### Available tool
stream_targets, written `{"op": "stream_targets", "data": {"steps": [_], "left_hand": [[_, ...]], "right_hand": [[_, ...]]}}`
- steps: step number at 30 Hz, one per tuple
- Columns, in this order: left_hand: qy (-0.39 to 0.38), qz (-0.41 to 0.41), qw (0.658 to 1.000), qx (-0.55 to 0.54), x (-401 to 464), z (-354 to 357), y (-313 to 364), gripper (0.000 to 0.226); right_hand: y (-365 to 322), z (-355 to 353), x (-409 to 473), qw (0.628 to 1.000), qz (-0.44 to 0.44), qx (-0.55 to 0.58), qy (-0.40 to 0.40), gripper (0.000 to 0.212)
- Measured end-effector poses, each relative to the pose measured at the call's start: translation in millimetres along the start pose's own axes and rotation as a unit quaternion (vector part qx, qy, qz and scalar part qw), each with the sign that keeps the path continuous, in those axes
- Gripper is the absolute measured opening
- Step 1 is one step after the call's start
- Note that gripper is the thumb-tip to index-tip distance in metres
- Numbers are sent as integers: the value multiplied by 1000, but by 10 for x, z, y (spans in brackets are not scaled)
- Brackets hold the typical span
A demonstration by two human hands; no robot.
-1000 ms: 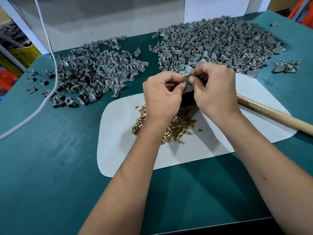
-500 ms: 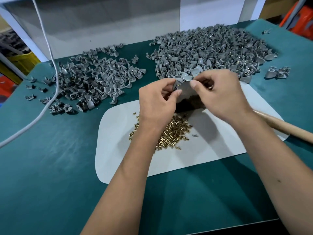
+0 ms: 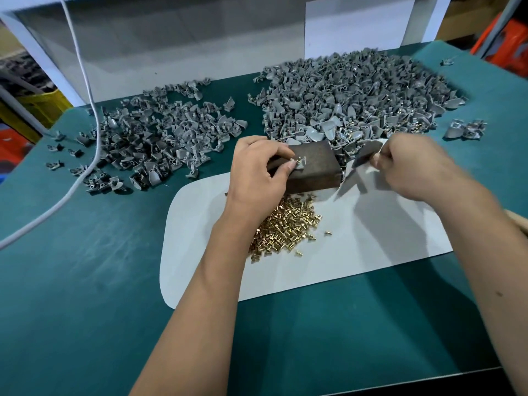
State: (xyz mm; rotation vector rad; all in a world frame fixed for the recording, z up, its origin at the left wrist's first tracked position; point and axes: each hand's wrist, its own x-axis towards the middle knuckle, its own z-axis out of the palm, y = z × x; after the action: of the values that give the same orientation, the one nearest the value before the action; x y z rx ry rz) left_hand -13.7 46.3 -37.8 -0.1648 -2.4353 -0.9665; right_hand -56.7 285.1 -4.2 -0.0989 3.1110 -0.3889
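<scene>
My left hand [image 3: 257, 178] pinches a small grey plastic part with a brass insert [image 3: 297, 162] and holds it on top of a brown block [image 3: 317, 175]. The block stands at the far edge of a white mat [image 3: 371, 241]. My right hand [image 3: 414, 167] is off to the block's right, fingers curled round a dark grey piece [image 3: 367, 152] that is blurred by motion. A heap of small brass inserts [image 3: 285, 227] lies on the mat just in front of the block, partly hidden by my left wrist.
A large pile of grey parts [image 3: 357, 95] lies behind the block and a looser pile [image 3: 160, 138] at the back left. A few parts [image 3: 465, 128] sit at the far right. A white cable [image 3: 85, 90] crosses the left side. A wooden handle [image 3: 517, 221] shows under my right forearm.
My hands, which were together on one part above the block, have come apart. The right hand swung to the right; the left hand lowered its part onto the now uncovered block.
</scene>
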Motion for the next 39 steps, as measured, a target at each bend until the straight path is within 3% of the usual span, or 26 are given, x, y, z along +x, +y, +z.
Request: {"op": "stream_targets", "data": {"steps": [6, 13, 18, 19, 23, 25, 28, 32, 37, 39], "left_hand": [[9, -36, 999, -22, 20, -28, -32, 13], [-3, -60, 996, -61, 15, -24, -3, 16], [-22, -59, 997, -45, 37, -8, -3, 11], [-23, -62, 997, -45, 37, -6, -3, 10], [-27, -66, 997, -43, 37, -5, -2, 10], [-27, -76, 996, -47, 35, -8, -1, 13], [-25, -82, 995, -53, 39, 6, -16, 12], [-26, -77, 996, -42, 31, 1, -4, 15], [-25, -87, 994, -53, 35, 2, -3, 17], [-24, -87, 995, -42, 39, 2, 1, 16]], "right_hand": [[-275, -314, -147, 980, -89, 149, 95, 28], [-643, -219, -263, 979, -162, 119, 38, 28], [-688, -276, -291, 944, -191, 191, 188, 23], [-707, -249, -293, 946, -195, 177, 190, 23], [-778, -153, -248, 977, -198, 19, 72, 25], [-767, -249, -212, 973, -209, 28, 95, 23], [-744, -267, -220, 955, -209, 81, 194, 23], [-807, -147, -255, 974, -205, -13, 90, 24], [-768, -266, -232, 958, -193, 60, 204, 26], [-812, -162, -253, 968, -208, -14, 141, 25]]}}
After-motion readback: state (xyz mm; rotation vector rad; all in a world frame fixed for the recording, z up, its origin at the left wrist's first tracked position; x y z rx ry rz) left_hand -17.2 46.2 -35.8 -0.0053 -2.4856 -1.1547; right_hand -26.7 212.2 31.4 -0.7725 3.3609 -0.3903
